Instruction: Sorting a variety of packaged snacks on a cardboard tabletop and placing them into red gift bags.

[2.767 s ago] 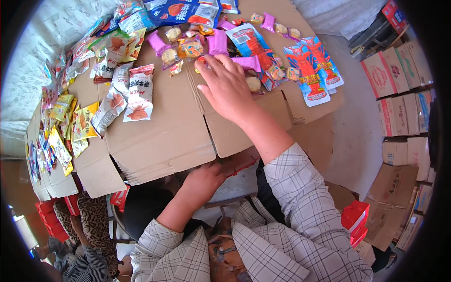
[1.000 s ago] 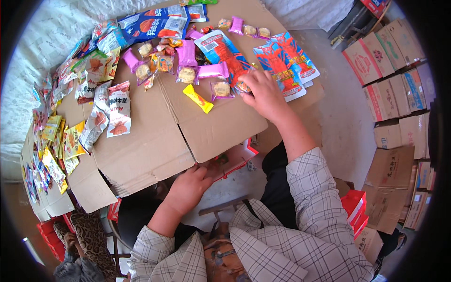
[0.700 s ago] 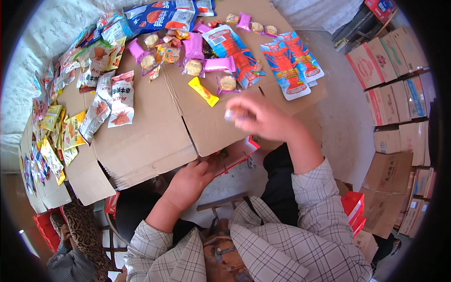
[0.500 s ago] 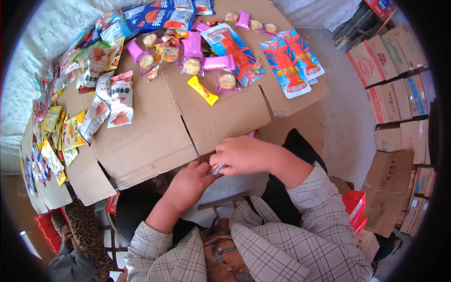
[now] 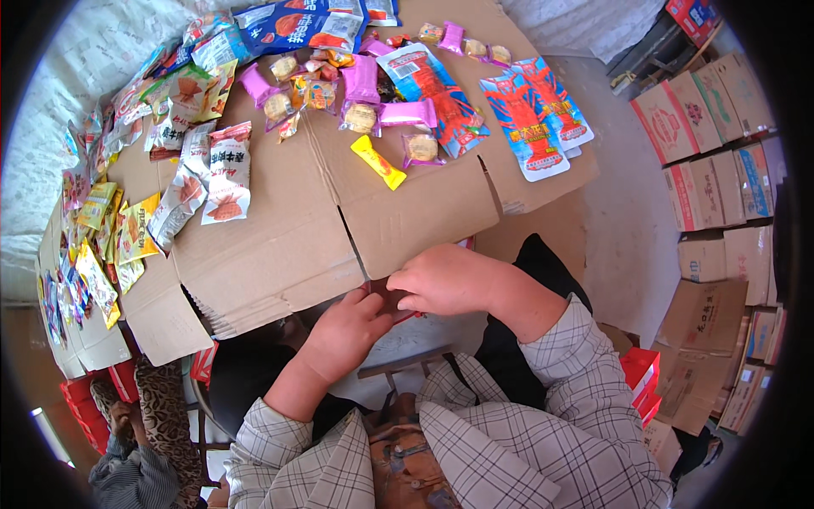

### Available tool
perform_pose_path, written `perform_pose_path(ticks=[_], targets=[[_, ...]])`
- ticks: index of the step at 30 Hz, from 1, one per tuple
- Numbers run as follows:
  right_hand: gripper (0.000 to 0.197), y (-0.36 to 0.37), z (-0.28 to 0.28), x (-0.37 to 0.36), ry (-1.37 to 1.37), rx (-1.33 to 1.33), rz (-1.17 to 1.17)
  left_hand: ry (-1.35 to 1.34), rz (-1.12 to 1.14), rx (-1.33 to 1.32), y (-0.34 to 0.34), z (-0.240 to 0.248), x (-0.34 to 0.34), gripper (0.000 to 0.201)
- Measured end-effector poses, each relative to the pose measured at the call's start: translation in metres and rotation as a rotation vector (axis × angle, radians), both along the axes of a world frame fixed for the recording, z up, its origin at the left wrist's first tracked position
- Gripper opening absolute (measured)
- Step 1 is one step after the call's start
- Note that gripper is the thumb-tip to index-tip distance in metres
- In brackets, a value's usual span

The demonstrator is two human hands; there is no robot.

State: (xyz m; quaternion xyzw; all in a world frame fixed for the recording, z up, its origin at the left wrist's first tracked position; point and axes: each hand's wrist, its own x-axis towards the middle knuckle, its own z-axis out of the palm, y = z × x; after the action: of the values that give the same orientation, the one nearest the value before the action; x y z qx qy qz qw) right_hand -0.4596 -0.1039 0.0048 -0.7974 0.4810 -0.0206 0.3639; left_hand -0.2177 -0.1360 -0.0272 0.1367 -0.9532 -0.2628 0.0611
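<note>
- Where the flattened cardboard (image 5: 280, 246) runs out to the far left, small yellow and mixed-colour snack packets (image 5: 97, 233) lie in a loose row along its edge.
- Just right of them, two white snack bags with red printing (image 5: 212, 182) lie flat side by side, well apart from both hands.
- Near the lower edge of the cardboard, the left hand (image 5: 343, 335) comes up from a checked sleeve, its fingers curled and pressed together, the fingertips meeting the right hand at a small red thing (image 5: 398, 312).
- That red thing sits between the two hands, just below the cardboard's edge; most of it is hidden, so I cannot tell what it is.
- Above the hands, a yellow bar-shaped wrapper (image 5: 379, 162) lies tilted on the cardboard, with pink-wrapped round biscuits (image 5: 386, 114) just beyond it.
- The right hand (image 5: 449, 280) lies knuckles up, fingers bent down and closed together over the red thing; whether they pinch it I cannot tell.
- Further right, long blue packets with a red lobster picture (image 5: 534, 114) lie at the far edge of the cardboard.
- At the far right, stacked brown cartons (image 5: 721, 170) stand on the floor.
</note>
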Motion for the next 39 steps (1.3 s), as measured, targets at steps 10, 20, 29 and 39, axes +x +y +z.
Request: perform_pose_path(ticks=[10, 20, 29, 39], targets=[[0.026, -0.069, 0.004, -0.052, -0.205, -0.859, -0.616, -0.028, -0.042, -0.002, 0.001, -0.002, -0.002, 0.012], [0.039, -0.124, -0.024, -0.063, 0.357, -1.039, -0.591, -0.045, 0.005, -0.029, 0.0, -0.013, -0.002, 0.012], [0.038, -0.138, 0.008, -0.063, 0.063, -0.878, -0.932, -0.125, -0.001, -0.086, 0.003, -0.012, 0.0, 0.011], [0.045, -0.2, -0.031, -0.002, 0.077, -1.035, -0.899, -0.163, 0.041, -0.053, -0.001, -0.023, 0.002, 0.02]])
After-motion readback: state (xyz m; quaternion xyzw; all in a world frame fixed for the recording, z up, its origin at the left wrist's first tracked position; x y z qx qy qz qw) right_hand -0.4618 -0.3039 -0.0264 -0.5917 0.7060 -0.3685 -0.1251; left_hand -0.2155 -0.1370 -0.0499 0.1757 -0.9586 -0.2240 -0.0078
